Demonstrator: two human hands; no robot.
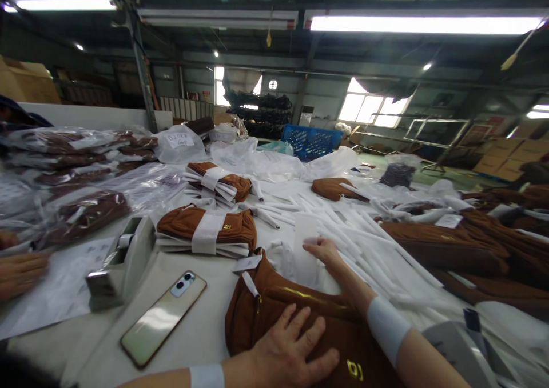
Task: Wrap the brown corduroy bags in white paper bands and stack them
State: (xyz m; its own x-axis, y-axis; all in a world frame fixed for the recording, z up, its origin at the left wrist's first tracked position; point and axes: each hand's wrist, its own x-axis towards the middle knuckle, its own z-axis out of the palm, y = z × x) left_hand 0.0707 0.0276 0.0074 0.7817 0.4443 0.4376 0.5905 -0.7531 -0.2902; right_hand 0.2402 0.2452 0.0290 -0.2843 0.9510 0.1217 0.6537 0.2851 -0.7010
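Observation:
A brown fabric bag (300, 325) with a gold zipper and a gold emblem lies in front of me. My left hand (291, 351) rests flat on it, fingers spread. Beyond the bag's top edge, my right hand (326, 252) pinches a white paper strip (305, 228) between thumb and fingers. A small white tag (247, 263) sits at the bag's upper left corner. To the left, a folded brown bag (175, 226) is wrapped in a white band (208, 232), with a second banded bundle (238, 183) behind it.
A phone (163, 319) lies left of the bag, beside a tape dispenser (124, 256). Another person's hand (21, 271) is at the far left, near plastic-wrapped brown bags (90, 211). White rolled strips (364, 228) cover the table's middle; brown bags (446, 245) pile up right.

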